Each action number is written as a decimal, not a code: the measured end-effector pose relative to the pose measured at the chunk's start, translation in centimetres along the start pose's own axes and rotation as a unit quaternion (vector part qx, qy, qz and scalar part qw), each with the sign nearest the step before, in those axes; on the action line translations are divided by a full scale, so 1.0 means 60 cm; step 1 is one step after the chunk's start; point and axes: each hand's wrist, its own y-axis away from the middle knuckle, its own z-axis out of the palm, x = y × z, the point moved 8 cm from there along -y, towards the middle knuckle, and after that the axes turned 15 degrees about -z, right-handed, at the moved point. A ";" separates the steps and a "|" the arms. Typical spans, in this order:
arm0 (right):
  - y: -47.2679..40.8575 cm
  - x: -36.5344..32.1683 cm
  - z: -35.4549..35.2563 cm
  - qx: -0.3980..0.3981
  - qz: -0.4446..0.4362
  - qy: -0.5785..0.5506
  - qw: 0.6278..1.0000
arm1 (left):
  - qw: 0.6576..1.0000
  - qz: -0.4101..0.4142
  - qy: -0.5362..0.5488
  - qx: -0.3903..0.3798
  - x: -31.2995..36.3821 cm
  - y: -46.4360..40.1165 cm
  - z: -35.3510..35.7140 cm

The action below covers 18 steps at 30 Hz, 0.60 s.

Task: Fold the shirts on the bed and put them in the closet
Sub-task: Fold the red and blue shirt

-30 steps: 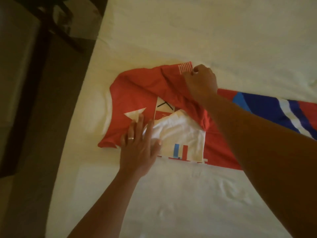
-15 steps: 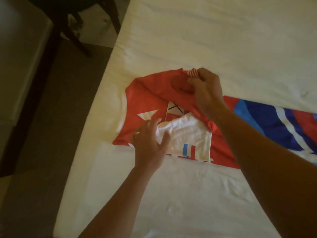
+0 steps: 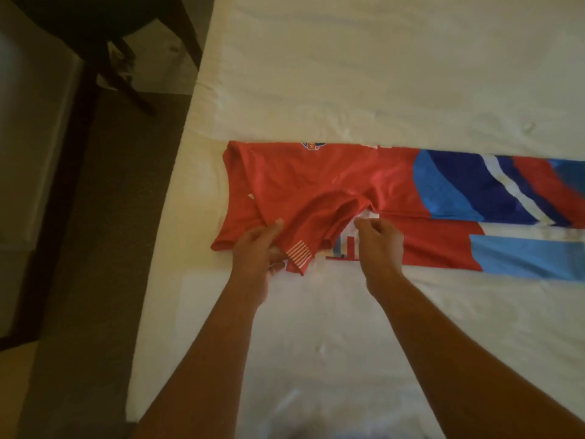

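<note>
We see red shirt (image 3: 316,182) lying flat across bed (image 3: 348,74) near its left edge. Our left hand (image 3: 256,248) grips folded-over sleeve at near hem. Our right hand (image 3: 378,242), fingers curled, pinches white fabric just beside sleeve. Dark chair (image 3: 104,36) on floor beyond bed.

Dim, warm light; the bed (image 3: 380,74) sheet's far side glows brightest, the floor (image 3: 95,248) at left lies in shadow. Soft overall, edges bowed, bottom edge blurred.
</note>
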 end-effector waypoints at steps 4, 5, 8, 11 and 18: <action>0.015 0.008 0.049 -0.035 0.040 -0.043 0.998 | 0.995 0.009 -0.096 0.035 0.009 0.001 0.000; 0.011 0.006 0.056 -0.040 0.051 -0.048 0.997 | 0.994 0.005 -0.104 0.041 0.010 -0.004 -0.001; -0.002 -0.006 0.066 -0.066 0.081 -0.042 0.994 | 0.990 -0.003 -0.130 0.052 0.020 -0.013 -0.006; -0.015 -0.025 0.065 -0.109 0.065 -0.015 0.992 | 0.994 0.024 -0.100 0.036 0.038 -0.009 -0.004; 0.015 0.001 0.033 -0.118 0.156 -0.065 0.978 | 0.996 -0.027 -0.065 -0.058 0.032 0.021 0.016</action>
